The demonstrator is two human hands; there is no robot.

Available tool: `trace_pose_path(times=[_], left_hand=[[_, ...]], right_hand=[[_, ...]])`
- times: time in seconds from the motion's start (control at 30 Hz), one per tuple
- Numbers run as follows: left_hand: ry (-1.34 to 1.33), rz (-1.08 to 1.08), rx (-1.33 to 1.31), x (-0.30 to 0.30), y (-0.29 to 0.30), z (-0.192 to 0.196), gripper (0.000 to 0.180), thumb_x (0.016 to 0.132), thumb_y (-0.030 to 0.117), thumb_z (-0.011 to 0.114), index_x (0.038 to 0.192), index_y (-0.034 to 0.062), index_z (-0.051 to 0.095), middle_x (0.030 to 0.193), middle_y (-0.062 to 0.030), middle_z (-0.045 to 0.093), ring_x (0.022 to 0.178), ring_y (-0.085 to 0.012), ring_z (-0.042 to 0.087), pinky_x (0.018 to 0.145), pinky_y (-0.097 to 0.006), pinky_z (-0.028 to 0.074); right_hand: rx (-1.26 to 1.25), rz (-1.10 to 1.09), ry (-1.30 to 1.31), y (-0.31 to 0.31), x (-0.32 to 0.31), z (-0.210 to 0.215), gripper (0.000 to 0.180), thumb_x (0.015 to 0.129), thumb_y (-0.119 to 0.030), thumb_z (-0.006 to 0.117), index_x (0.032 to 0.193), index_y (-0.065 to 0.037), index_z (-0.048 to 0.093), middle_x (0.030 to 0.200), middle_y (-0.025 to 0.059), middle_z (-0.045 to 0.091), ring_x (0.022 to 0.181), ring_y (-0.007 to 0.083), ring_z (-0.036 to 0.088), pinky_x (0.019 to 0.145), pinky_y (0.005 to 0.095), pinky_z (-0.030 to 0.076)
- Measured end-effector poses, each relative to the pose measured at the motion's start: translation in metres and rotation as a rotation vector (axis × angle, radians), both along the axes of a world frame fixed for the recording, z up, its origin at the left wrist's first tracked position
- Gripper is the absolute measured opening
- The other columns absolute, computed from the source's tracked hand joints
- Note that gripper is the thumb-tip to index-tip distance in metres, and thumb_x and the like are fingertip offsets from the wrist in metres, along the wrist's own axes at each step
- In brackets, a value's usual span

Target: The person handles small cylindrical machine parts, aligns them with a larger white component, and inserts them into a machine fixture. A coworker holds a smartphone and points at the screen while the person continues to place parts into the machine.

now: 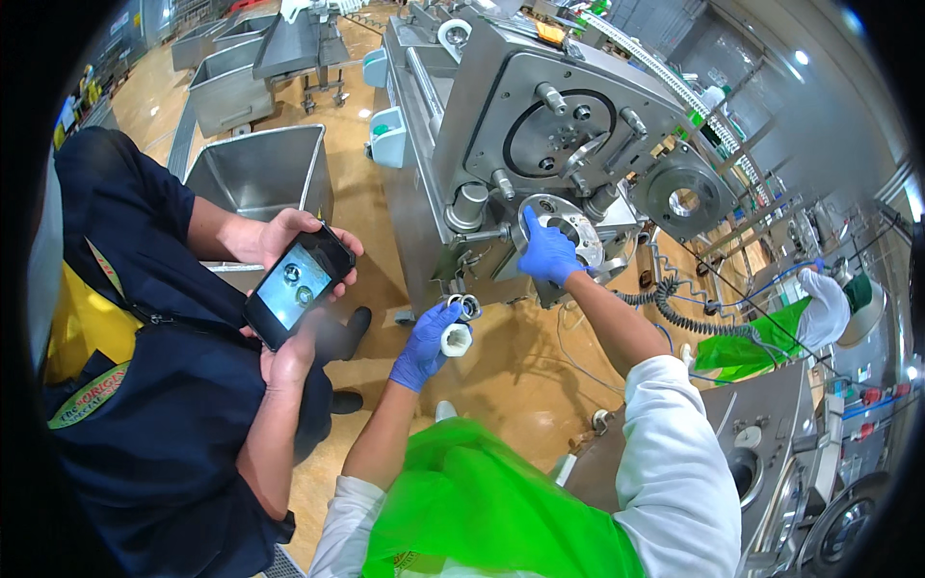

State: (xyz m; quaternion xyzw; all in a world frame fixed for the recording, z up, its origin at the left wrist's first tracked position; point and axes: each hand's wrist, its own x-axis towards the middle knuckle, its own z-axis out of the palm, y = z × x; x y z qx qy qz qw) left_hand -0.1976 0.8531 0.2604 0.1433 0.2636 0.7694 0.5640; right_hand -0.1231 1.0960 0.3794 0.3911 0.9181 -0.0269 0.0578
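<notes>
My left hand (422, 349), in a blue glove, is closed around a white plastic fitting (456, 340) with a hollow end. A small metal ring (469, 307) shows at its fingertips. To the right, my gloved right hand (551, 254) reaches to a round metal flange (585, 241) with holes in it. Its index finger is stretched out against the flange's face; the other fingers are partly hidden. The flange sits low on the front of a large steel machine (501, 116), below a square plate with several protruding studs.
At my left a person in dark clothing (164, 385) holds a phone (300, 286) showing a picture of round parts. Steel bins (279, 159) stand beyond. A coiled cable (665, 299) hangs right of the flange. Another steel machine (713, 424) is near my right elbow.
</notes>
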Motion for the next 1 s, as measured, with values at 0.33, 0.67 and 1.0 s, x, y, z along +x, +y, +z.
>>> trace_pose_path(times=[0.33,0.67,1.0], left_hand=[[-0.06,0.068,-0.05,0.027,0.065,0.002,0.021,0.093,0.026,0.06,0.106,0.0083,0.062,0.089,-0.0006,0.065,0.07,-0.0068,0.062,0.061,-0.022,0.051],[-0.047,0.117,-0.104,0.03,0.093,0.013,0.022,0.093,0.027,0.061,0.106,0.0086,0.061,0.085,0.0023,0.062,0.069,-0.0054,0.061,0.059,-0.022,0.051],[0.009,0.132,-0.153,0.043,0.122,-0.001,0.026,0.093,0.026,0.061,0.111,0.0076,0.062,0.092,0.0031,0.062,0.076,-0.0041,0.059,0.065,-0.022,0.05]], right_hand=[[-0.824,0.242,0.442,0.087,0.033,0.081,0.087,0.067,0.002,0.065,0.147,-0.007,0.031,0.108,0.0029,0.062,0.086,0.01,0.058,0.075,0.0253,0.049],[-1.13,0.094,0.567,0.094,0.042,0.087,0.082,0.064,-0.002,0.061,0.142,-0.003,0.036,0.108,0.0094,0.062,0.091,0.0172,0.061,0.08,0.0305,0.051],[-1.092,0.337,0.23,0.127,0.032,0.124,0.081,0.056,-0.009,0.066,0.134,0.0,0.048,0.109,0.0049,0.062,0.097,0.0159,0.057,0.09,0.0299,0.045]])
